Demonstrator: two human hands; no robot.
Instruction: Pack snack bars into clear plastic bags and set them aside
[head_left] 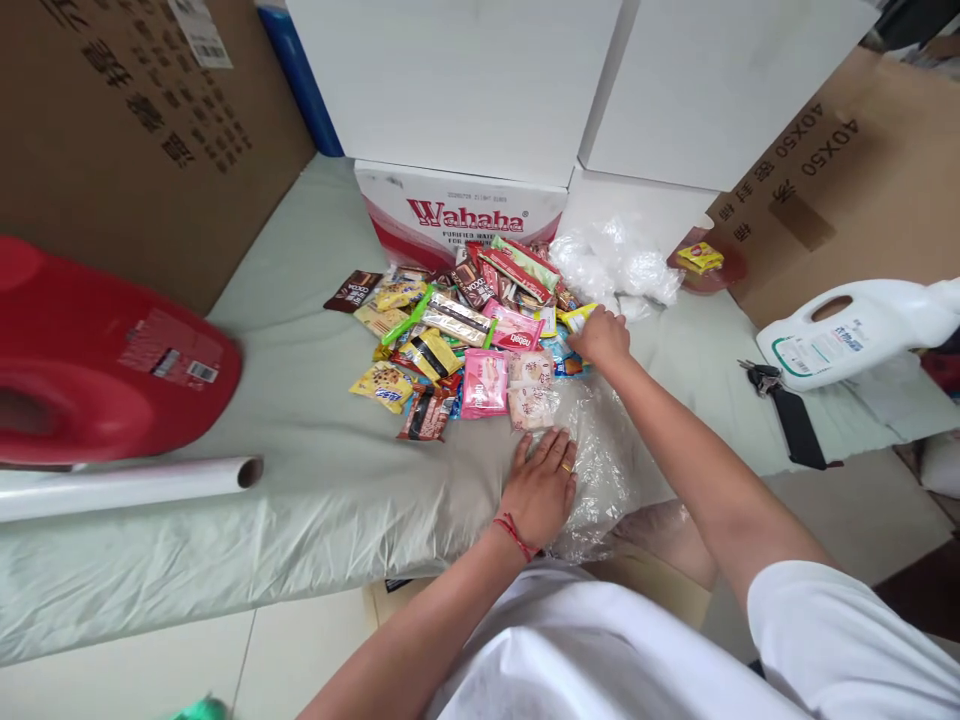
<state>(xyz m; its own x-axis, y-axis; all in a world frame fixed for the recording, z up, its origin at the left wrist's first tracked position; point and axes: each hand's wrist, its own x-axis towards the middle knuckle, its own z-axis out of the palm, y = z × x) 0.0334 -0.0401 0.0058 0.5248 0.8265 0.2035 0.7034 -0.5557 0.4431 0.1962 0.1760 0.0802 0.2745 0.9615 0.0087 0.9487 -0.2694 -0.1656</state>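
Note:
My left hand (538,488), with a red string bracelet at the wrist and a ring, lies flat with fingers stretched on the cloth-covered table. Its edge touches a clear plastic bag (596,470) spread at the table's front. At the right side of a heap of wrapped snacks, my right hand (604,338) is closed on a yellow snack packet (579,317). Close in front of my left fingertips sit a pale twin snack packet (531,390) and a pink packet (485,383). The heap also holds a silver-and-green wrapped bar (457,318) and a brown cocoa packet (354,291).
Behind the heap stand a Wahaha carton (461,212) and crumpled clear plastic (619,262). A red jug (112,350) and a white roll (135,485) are left. Right are a reddish dish (731,268) with a yellow packet, a white detergent bottle (862,330) and a black phone (796,428).

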